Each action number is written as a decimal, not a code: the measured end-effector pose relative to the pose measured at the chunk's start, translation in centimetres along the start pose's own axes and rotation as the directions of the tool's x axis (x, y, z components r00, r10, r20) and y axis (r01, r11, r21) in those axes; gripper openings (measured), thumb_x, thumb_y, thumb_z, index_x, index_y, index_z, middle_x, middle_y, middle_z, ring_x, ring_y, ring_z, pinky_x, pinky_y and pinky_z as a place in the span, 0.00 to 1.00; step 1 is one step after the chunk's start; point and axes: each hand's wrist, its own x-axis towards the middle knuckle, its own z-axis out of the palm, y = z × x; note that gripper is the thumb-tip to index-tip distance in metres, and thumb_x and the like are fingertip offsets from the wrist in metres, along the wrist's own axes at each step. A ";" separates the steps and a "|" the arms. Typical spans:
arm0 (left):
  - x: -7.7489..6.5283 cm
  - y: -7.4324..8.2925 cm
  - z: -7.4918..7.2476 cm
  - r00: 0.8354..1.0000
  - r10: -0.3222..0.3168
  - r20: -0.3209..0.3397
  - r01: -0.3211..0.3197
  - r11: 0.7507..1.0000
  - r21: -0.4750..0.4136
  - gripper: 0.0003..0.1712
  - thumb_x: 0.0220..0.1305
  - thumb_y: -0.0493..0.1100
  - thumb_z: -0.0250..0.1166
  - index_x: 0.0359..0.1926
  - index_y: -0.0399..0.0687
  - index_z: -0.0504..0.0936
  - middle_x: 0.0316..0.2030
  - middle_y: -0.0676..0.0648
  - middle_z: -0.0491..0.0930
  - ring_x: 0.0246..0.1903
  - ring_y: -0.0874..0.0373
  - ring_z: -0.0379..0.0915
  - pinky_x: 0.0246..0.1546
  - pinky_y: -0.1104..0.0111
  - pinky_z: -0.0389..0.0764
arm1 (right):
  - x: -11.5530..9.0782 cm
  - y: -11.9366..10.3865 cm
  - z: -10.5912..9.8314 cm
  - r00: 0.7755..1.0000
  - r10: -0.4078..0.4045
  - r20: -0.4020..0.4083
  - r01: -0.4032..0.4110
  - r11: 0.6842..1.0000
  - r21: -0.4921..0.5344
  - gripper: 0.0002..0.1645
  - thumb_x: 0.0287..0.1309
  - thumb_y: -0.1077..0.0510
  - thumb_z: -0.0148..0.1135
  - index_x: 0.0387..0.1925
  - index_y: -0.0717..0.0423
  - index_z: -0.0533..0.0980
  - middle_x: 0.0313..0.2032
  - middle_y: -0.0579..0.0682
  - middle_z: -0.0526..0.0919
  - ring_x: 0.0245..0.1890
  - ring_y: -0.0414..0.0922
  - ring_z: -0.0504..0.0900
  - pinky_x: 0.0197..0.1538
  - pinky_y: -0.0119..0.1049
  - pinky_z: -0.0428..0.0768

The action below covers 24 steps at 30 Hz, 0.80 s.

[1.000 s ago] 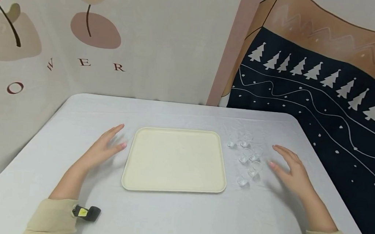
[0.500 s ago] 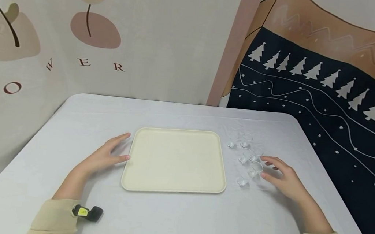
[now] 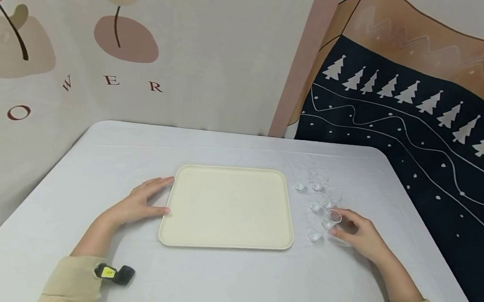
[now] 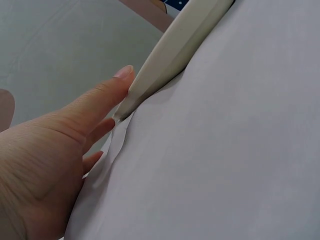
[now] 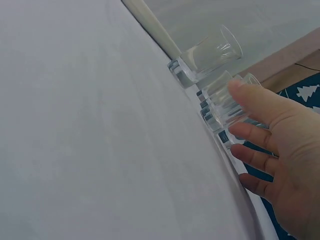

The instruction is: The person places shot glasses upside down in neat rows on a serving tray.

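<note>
Near the middle of the table lies a cream tray (image 3: 226,206). My left hand (image 3: 139,204) is at its left edge, with thumb and fingers extended along the rim; in the left wrist view the thumb of this hand (image 4: 45,135) meets the tray's side (image 4: 165,55). Right of the tray stand several small clear shot glasses. My right hand (image 3: 361,236) is at the right side of one shot glass (image 3: 331,218), its thumb and forefinger spread loosely to either side. In the right wrist view, the thumb of that hand (image 5: 280,135) overlaps the row of glasses.
A lone shot glass (image 3: 314,235) stands nearest me, between the tray and my right hand. Other shot glasses (image 3: 317,187) cluster farther back. White cloth covers the table (image 3: 231,283), and a printed curtain (image 3: 214,73) hangs behind it.
My left hand has moved in from the left to the tray's edge. My right hand has come leftward and toward me, down to the shot glass. The tray and glasses have stayed put.
</note>
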 end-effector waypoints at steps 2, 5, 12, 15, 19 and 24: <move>0.0 0.0 0.1 1.000 -0.008 0.004 0.008 1.000 0.013 0.51 0.52 0.60 0.71 0.74 0.56 0.57 0.71 0.34 0.48 0.68 0.30 0.36 0.55 0.27 0.40 | -0.1 0.0 0.1 1.000 0.019 0.008 -0.019 1.000 0.005 0.27 0.52 0.57 0.72 0.54 0.62 0.76 0.52 0.59 0.79 0.53 0.58 0.76 0.51 0.20 0.67; -0.1 0.0 0.1 1.000 -0.018 0.007 0.018 0.999 0.027 0.51 0.52 0.61 0.70 0.73 0.56 0.58 0.71 0.33 0.47 0.68 0.29 0.36 0.54 0.26 0.41 | -0.1 0.1 0.2 0.999 0.035 0.010 -0.035 0.999 0.007 0.27 0.53 0.57 0.72 0.53 0.62 0.76 0.52 0.60 0.79 0.53 0.62 0.76 0.51 0.22 0.68; -0.1 -0.1 0.2 1.000 -0.001 0.008 0.001 0.999 0.035 0.50 0.52 0.59 0.71 0.73 0.54 0.59 0.72 0.36 0.50 0.69 0.31 0.36 0.55 0.27 0.40 | 0.0 0.3 0.5 0.998 0.063 0.007 -0.063 0.998 -0.003 0.28 0.52 0.57 0.72 0.53 0.65 0.76 0.53 0.63 0.78 0.53 0.62 0.76 0.52 0.28 0.73; -0.1 -0.1 0.2 1.000 0.010 0.008 -0.010 0.999 0.038 0.50 0.52 0.59 0.71 0.72 0.53 0.60 0.71 0.37 0.51 0.69 0.31 0.35 0.56 0.28 0.39 | 0.1 0.3 0.6 0.997 0.077 0.002 -0.077 0.997 0.005 0.27 0.53 0.58 0.72 0.52 0.66 0.76 0.53 0.65 0.77 0.54 0.63 0.75 0.54 0.40 0.76; -0.1 0.2 0.1 1.000 0.016 0.006 -0.017 0.999 0.040 0.49 0.53 0.59 0.70 0.72 0.53 0.60 0.71 0.37 0.51 0.69 0.32 0.36 0.56 0.27 0.39 | 0.2 0.2 0.7 0.996 0.087 -0.009 -0.087 0.996 0.018 0.25 0.53 0.59 0.71 0.50 0.68 0.76 0.52 0.68 0.77 0.53 0.65 0.75 0.53 0.55 0.73; -0.1 0.4 0.0 0.999 0.034 0.009 -0.035 0.999 0.032 0.48 0.54 0.57 0.71 0.72 0.51 0.60 0.71 0.38 0.53 0.69 0.33 0.36 0.56 0.28 0.39 | 0.2 0.1 0.9 0.996 0.089 -0.016 -0.089 0.996 0.020 0.23 0.52 0.62 0.71 0.49 0.70 0.77 0.51 0.69 0.77 0.53 0.66 0.75 0.53 0.56 0.73</move>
